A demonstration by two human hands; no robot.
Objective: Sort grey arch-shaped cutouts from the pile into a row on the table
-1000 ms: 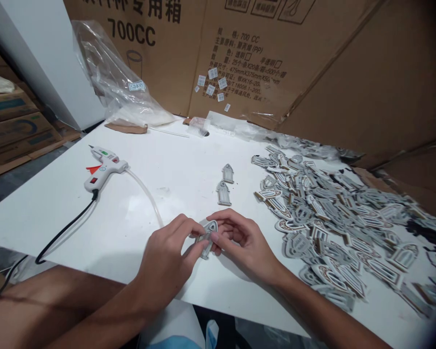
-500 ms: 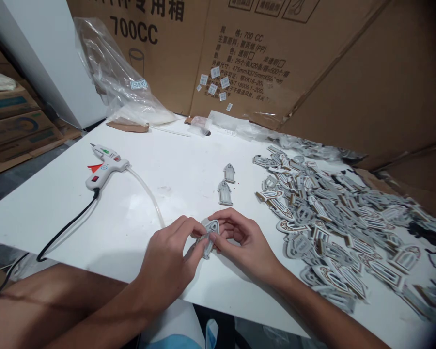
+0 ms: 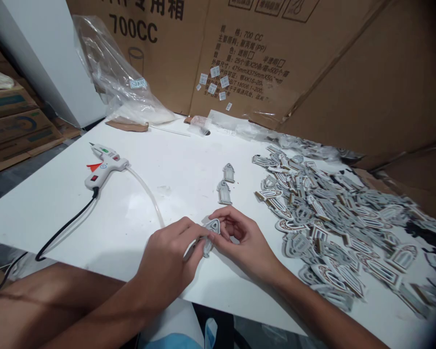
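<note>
Near the front of the white table (image 3: 131,140), both my hands are closed on a small grey arched window-shaped piece (image 3: 214,226). My right hand (image 3: 245,237) pinches its right edge with thumb and fingers. From the left, my left hand (image 3: 172,249) grips it between thumb and fingers, which cover much of it. A grey edge also shows inside the left grip; whether it belongs to a second piece I cannot tell. Beyond my hands lie two similar grey arched pieces, a nearer one (image 3: 224,192) and a farther one (image 3: 228,172).
A white hot glue gun (image 3: 103,167) with an orange trigger lies at left, its black cord (image 3: 67,225) running over the table edge. A large heap of grey and white arched pieces (image 3: 323,218) covers the right side. Behind stand a plastic bag (image 3: 119,72) and a cardboard box (image 3: 174,58).
My left fingers have shifted slightly over the arched piece, covering a little more of its left side. My right hand keeps its pinch, nearly unmoved.
</note>
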